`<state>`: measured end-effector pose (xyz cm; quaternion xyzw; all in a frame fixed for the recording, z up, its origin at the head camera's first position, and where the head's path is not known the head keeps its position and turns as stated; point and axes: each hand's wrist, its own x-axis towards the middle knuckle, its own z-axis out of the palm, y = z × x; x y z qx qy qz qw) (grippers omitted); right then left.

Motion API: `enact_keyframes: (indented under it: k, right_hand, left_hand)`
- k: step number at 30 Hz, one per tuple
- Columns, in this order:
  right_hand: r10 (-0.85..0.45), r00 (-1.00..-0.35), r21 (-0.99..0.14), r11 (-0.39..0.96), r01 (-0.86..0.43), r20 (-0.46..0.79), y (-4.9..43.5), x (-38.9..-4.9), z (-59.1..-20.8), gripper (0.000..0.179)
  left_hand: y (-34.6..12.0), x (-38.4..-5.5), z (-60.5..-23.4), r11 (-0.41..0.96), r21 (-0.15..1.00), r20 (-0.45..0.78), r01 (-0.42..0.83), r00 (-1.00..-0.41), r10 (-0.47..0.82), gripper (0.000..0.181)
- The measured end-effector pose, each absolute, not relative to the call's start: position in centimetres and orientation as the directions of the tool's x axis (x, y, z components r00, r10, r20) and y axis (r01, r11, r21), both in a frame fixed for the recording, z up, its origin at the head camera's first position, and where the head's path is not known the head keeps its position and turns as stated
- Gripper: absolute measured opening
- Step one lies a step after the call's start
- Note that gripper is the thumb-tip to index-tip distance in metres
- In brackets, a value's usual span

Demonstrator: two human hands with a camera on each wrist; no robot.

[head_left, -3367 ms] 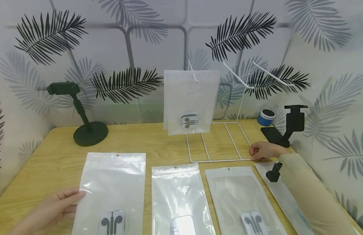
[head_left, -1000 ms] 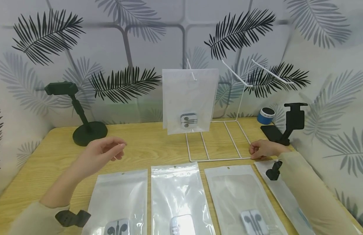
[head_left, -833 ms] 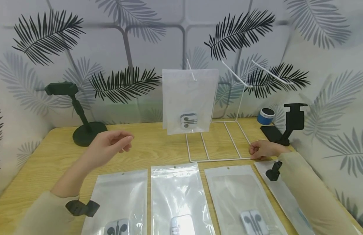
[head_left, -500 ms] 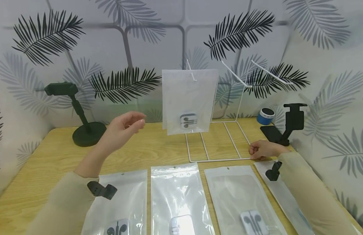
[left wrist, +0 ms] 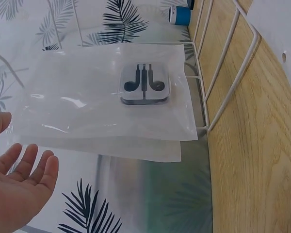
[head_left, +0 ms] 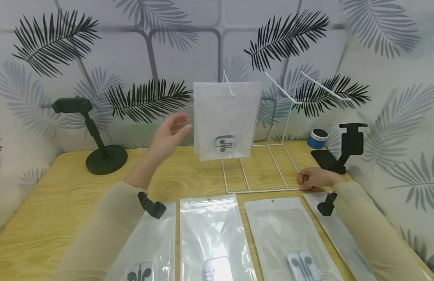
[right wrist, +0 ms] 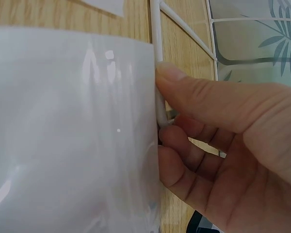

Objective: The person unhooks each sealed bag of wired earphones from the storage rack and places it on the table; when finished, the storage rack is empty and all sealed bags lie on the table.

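Two clear-front zip bags [head_left: 225,113], the nearer with an earphone case [head_left: 225,144] at its bottom, hang from the left hook of a white wire display rack [head_left: 262,191]. My left hand [head_left: 169,136] is raised just left of them, fingers loosely bent, holding nothing. In the left wrist view the fingertips [left wrist: 48,167] stand beside the bags; contact cannot be told. My right hand [head_left: 313,178] pinches the front right corner of the rack's base, with the thumb [right wrist: 172,73] on the bar in the right wrist view.
Several zip bags lie in a row along the front: a left one [head_left: 146,234], a middle one [head_left: 209,222], a matte one [head_left: 278,222] and one under my right sleeve [head_left: 346,234]. A dark stand [head_left: 106,160], a blue speaker [head_left: 317,139] and a black phone holder [head_left: 352,141] stand behind.
My left hand has let go of the leftmost bag, which now lies slightly lower and farther right, and has risen rightward to the hanging bags. My right hand stays on the rack.
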<state>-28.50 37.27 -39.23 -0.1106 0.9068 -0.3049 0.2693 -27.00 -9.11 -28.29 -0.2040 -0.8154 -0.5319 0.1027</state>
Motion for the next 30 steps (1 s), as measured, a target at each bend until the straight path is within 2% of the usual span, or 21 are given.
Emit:
enact_keyframes:
  k: [6, 23, 30]
  right_hand:
    - [-0.360, -0.833, -0.602, 0.798, -0.041, -0.421, 37.2, -28.4, -39.2, 0.015]
    - [-0.349, -0.832, -0.596, 0.802, -0.028, -0.430, 37.1, -28.5, -39.1, 0.014]
    - [-0.347, -0.833, -0.594, 0.804, -0.027, -0.432, 37.1, -28.5, -39.1, 0.013]
  left_hand:
    - [-7.4, -28.2, -28.7, 0.279, 0.856, 0.389, 0.436, -0.897, 0.207, 0.046]
    - [-4.9, -30.3, -30.0, 0.192, 0.891, 0.386, 0.411, -0.909, 0.156, 0.039]
    - [-4.2, -31.3, -30.9, 0.095, 0.926, 0.347, 0.366, -0.922, 0.170, 0.047]
